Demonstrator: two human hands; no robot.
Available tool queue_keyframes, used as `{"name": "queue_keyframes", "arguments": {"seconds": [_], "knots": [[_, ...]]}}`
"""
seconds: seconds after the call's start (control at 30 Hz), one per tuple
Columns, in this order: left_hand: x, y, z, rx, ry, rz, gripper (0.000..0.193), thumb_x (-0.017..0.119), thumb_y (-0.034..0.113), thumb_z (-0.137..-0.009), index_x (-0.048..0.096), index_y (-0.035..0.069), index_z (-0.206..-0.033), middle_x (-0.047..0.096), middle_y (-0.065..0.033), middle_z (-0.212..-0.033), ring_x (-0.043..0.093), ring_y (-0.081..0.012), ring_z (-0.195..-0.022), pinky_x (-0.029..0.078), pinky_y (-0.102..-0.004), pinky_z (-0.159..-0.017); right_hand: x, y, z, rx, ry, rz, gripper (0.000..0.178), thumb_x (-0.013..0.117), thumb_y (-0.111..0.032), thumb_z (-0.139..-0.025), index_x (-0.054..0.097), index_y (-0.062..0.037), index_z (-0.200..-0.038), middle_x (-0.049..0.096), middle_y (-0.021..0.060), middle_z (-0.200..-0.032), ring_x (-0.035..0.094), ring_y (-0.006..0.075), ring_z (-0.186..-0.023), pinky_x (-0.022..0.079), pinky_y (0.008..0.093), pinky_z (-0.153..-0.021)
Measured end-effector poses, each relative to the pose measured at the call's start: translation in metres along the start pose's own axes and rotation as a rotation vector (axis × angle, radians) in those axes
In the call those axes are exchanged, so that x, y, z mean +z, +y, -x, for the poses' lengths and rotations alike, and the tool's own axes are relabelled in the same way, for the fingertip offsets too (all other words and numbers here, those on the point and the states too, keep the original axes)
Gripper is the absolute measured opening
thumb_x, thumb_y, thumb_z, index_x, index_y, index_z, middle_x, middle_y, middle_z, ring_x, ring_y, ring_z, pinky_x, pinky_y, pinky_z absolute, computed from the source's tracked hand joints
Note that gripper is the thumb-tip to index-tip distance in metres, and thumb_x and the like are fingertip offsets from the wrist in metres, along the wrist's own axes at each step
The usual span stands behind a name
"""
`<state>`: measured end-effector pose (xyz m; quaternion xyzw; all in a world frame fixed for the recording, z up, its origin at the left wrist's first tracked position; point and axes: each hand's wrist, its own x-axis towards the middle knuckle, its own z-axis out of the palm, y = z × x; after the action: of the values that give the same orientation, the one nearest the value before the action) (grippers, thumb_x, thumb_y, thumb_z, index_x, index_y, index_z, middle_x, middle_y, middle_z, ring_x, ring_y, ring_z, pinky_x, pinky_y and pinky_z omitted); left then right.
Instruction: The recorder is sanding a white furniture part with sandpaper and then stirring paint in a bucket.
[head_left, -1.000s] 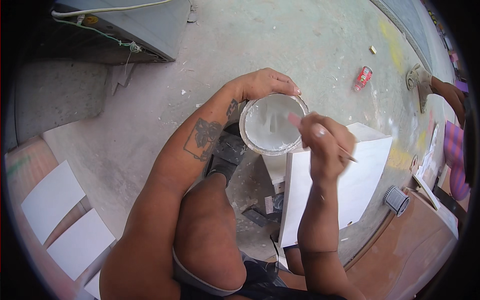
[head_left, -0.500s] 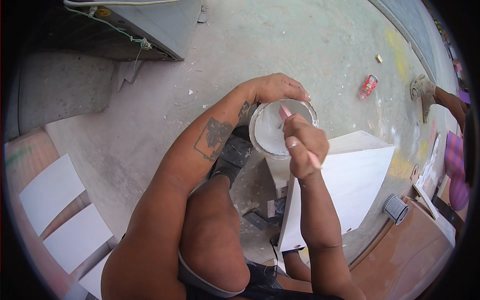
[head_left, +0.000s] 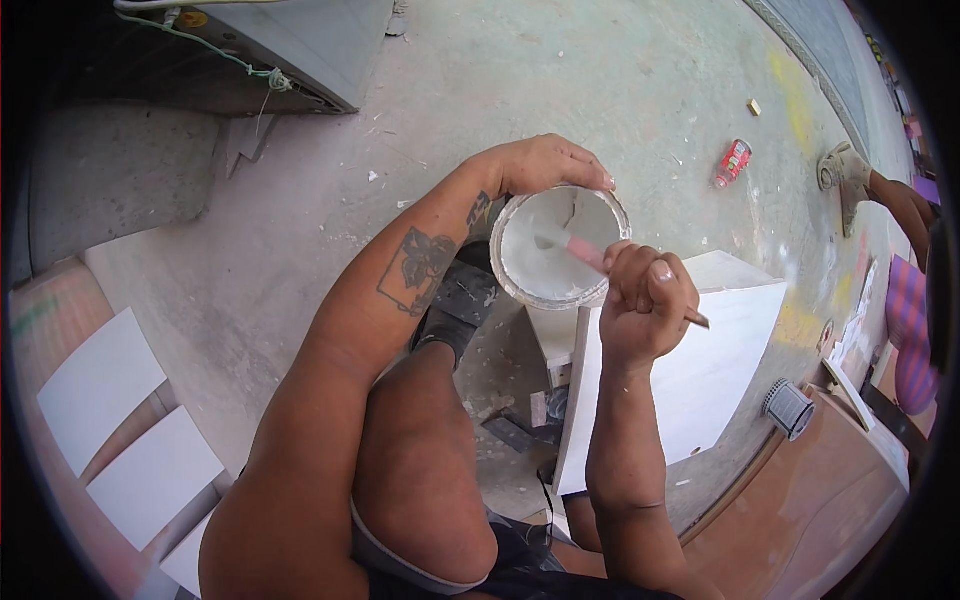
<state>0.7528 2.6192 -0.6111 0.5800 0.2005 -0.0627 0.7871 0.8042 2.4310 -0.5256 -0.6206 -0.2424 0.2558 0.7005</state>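
My left hand (head_left: 553, 165) curls over the far rim of a round white bucket (head_left: 508, 278), its fingers gripping the edge. White, paint-like stuff coats the bucket's wall and lies inside. Closed in a fist, my right hand (head_left: 652, 300) grips a pinkish stick (head_left: 588, 254) above the bucket's near right rim. The stick slants over the opening, its brown end poking out past my fist. Its front end is pale and blurred, so I cannot tell whether it touches the white stuff. Behind my right forearm stands a white panel box (head_left: 705, 345).
White panels (head_left: 100, 385) rest at the left. A grey metal cabinet (head_left: 310, 50) stands at the far left. On the floor lie a red can (head_left: 733, 163) and a small yellowish block (head_left: 754, 107). A small tub (head_left: 789, 409) and another person's foot (head_left: 845, 175) are at the right.
My right hand has swung right and toward me, drawing the stick back across the bucket and tilting it flatter. My left hand still holds the rim.
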Motion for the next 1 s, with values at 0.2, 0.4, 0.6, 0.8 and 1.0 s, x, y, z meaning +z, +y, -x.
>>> {"name": "queue_keyframes", "arguments": {"seconds": [0.2, 0.4, 0.6, 0.8, 1.0], "knots": [[0.004, 0.006, -0.008, -0.010, 0.046, -0.084, 0.037, 0.071, 0.037, -0.092, 0.077, 0.007, -0.112, 0.074, -0.0112, -0.114, 0.065, -0.0222, -0.109, 0.048, -0.0334, -0.098, -0.002, 0.040, 0.011, -0.174, -0.126, 0.477, 0.027, 0.049, -0.011, -0.091, 0.054, 0.0014, -0.067, 0.052, 0.0048, -0.060, 0.046, 0.0137, -0.055, 0.034, 0.0267, -0.053], [-0.007, 0.000, 0.004, -0.022, -0.011, -0.044, 0.041, 0.065, 0.038, -0.096, 0.074, 0.005, -0.118, 0.071, -0.0107, -0.121, 0.062, -0.0215, -0.117, 0.044, -0.0326, -0.104, 0.017, -0.018, 0.003, 0.113, -0.177, 0.034, 0.031, 0.058, -0.014, -0.091, 0.055, 0.0029, -0.066, 0.049, 0.0063, -0.057, 0.043, 0.0131, -0.051, 0.032, 0.0322, -0.051], [0.001, 0.002, -0.004, 0.007, 0.038, -0.067, 0.036, 0.072, 0.035, -0.092, 0.077, 0.005, -0.111, 0.074, -0.0096, -0.108, 0.066, -0.0177, -0.103, 0.050, -0.0310, -0.093, 0.013, 0.030, 0.003, 0.045, -0.163, 0.307, 0.032, 0.056, -0.019, -0.092, 0.061, 0.0034, -0.070, 0.056, 0.0111, -0.062, 0.052, 0.0220, -0.055, 0.040, 0.0359, -0.056], [0.000, 0.006, 0.005, -0.046, -0.023, -0.027, 0.041, 0.066, 0.036, -0.096, 0.073, 0.004, -0.119, 0.072, -0.0102, -0.119, 0.063, -0.0206, -0.115, 0.045, -0.0311, -0.103, 0.006, -0.026, -0.015, 0.233, -0.317, 0.101, 0.032, 0.057, -0.013, -0.093, 0.057, 0.0017, -0.065, 0.049, 0.0035, -0.058, 0.045, 0.0099, -0.056, 0.033, 0.0302, -0.052], [0.003, 0.007, -0.004, -0.012, -0.034, -0.057, 0.042, 0.066, 0.037, -0.096, 0.073, 0.003, -0.120, 0.072, -0.0102, -0.120, 0.063, -0.0205, -0.115, 0.045, -0.0307, -0.103, -0.004, 0.029, -0.012, -0.068, -0.314, 0.320, 0.029, 0.055, -0.019, -0.092, 0.062, 0.0023, -0.074, 0.050, 0.0130, -0.059, 0.052, 0.0239, -0.054, 0.038, 0.0368, -0.054]]}}
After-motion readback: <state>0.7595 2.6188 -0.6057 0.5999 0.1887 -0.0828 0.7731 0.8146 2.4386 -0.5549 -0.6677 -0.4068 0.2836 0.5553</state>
